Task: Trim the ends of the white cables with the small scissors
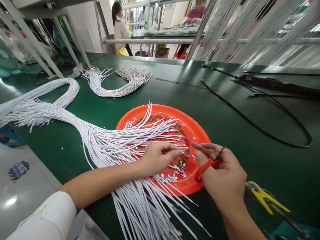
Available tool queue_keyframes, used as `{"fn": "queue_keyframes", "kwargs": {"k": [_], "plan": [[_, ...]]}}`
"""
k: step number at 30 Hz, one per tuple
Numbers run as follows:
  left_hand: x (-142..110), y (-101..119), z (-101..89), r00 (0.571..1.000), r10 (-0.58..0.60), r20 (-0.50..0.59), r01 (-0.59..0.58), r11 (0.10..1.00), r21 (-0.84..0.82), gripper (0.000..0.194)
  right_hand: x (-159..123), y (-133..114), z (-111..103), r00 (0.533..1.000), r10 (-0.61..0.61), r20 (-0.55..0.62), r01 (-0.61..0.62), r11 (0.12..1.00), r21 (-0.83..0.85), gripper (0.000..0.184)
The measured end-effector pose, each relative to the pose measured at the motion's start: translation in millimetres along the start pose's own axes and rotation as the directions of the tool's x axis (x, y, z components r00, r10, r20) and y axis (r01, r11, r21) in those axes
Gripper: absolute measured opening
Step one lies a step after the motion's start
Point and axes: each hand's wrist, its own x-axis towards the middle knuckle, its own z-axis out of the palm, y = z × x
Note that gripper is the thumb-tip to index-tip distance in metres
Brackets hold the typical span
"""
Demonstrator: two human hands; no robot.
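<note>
A thick bundle of white cables (97, 140) comes in from the left and fans out over a round red tray (201, 135). My left hand (160, 158) lies over the cables, its thumb and forefinger pinched on the tip of one white cable. Just right of it, my right hand (222, 173) holds scissors (199, 173) by their red handles; the blades are mostly hidden by the hand. Its forefinger reaches toward the pinched cable end, with a small gap between. Silvery scraps (172, 176) lie on the tray. More cable ends (152, 210) hang over the near side.
A curved bundle of white cables (117, 88) lies at the back of the green table (175, 90). Black cables (280, 86) stretch across the right. A yellow-handled tool (262, 196) is beside my right wrist. Metal frames (150, 41) and two people stand beyond the table.
</note>
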Motion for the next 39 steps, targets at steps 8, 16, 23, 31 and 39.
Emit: {"fn": "queue_keyframes", "kwargs": {"k": [8,16,23,31,39], "plan": [[-11,-2,-2.1,0.933,0.038,0.358,-0.310,0.588,0.747,0.023,7,14,7,0.988,0.152,-0.040,-0.141,0.970,0.199,0.027],[-11,11,-9.6,0.925,-0.099,0.367,-0.314,0.345,0.885,0.016,9,17,10,0.985,0.162,-0.068,-0.139,0.956,0.258,0.028],[-26,38,-32.2,0.783,-0.171,0.598,-0.460,0.488,0.742,0.023,10,22,11,0.989,0.138,-0.053,-0.121,0.960,0.251,0.026],[-66,30,-45.7,0.688,-0.045,0.724,-0.465,0.738,0.489,0.012,11,25,13,0.991,0.125,-0.053,-0.109,0.966,0.235,0.026],[-44,21,-36.9,0.812,0.111,0.573,-0.496,0.650,0.576,0.017,12,29,14,0.991,0.122,-0.057,-0.103,0.960,0.262,0.031]]}}
